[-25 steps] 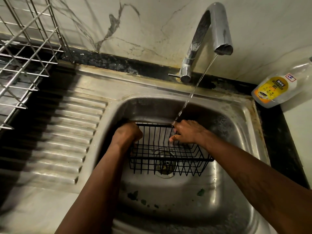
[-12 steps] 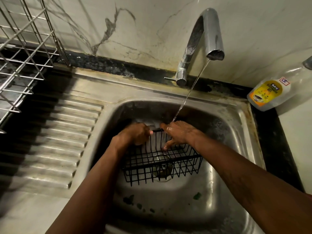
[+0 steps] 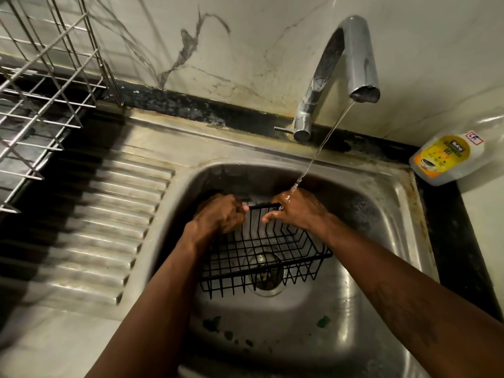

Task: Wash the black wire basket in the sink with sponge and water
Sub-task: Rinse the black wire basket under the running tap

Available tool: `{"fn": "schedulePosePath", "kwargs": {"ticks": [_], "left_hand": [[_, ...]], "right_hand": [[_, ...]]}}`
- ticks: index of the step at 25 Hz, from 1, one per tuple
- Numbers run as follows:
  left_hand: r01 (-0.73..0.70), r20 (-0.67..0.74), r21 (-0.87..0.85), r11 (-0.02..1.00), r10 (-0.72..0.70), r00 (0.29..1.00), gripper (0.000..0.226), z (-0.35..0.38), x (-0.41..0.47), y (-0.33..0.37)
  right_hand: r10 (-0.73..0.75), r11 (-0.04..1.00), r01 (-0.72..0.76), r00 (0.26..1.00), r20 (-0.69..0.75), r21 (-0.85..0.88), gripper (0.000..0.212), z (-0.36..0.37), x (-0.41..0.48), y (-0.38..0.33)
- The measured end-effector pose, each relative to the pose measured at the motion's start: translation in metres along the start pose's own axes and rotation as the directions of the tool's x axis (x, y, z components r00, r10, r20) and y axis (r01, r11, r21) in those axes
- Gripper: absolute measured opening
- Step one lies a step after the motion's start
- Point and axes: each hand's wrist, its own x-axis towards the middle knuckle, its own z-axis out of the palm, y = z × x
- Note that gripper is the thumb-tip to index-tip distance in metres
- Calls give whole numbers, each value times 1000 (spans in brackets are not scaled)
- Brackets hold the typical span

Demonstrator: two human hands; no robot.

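We are curling our left hand (image 3: 218, 214) round the far rim of the black wire basket (image 3: 261, 255). Our right hand (image 3: 300, 211) is gripping the same rim just beside it, under the thin water stream (image 3: 321, 148) from the faucet (image 3: 349, 64). The basket is sitting tilted in the sink (image 3: 381, 241), over the drain (image 3: 266, 274). No sponge is showing. We are risking a slip, since wet fingers on thin wire could let the basket drop against the steel. Water striking our right hand may also be splashing out.
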Motion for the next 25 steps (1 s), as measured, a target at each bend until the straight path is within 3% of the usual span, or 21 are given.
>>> {"fn": "schedulePosePath", "kwargs": {"ticks": [2,5,12,16,22,25], "left_hand": [[9,3,2,1000,-9,1000,35,0,1,1],[32,15,-3,999,-32,999,37,2,0,4],[31,27,-15,999,-31,999,35,0,-2,4],[36,24,14,999,-37,999,42,-1,-2,3],[65,30,-2,998,-65,997,41,-2,-3,4],[74,46,4,997,-74,996,41,-2,-3,4]], "right_hand": [[-12,965,12,1000,2,-260,65,6,-1,-7],[27,939,5,996,88,-345,71,12,-2,-13],[6,989,16,989,145,-150,53,-2,-1,-2],[15,990,-39,984,176,134,34,-9,-4,5],[81,997,-79,989,120,-21,56,-7,-3,-6],[56,994,-39,984,168,-102,53,-7,-4,-10]]}}
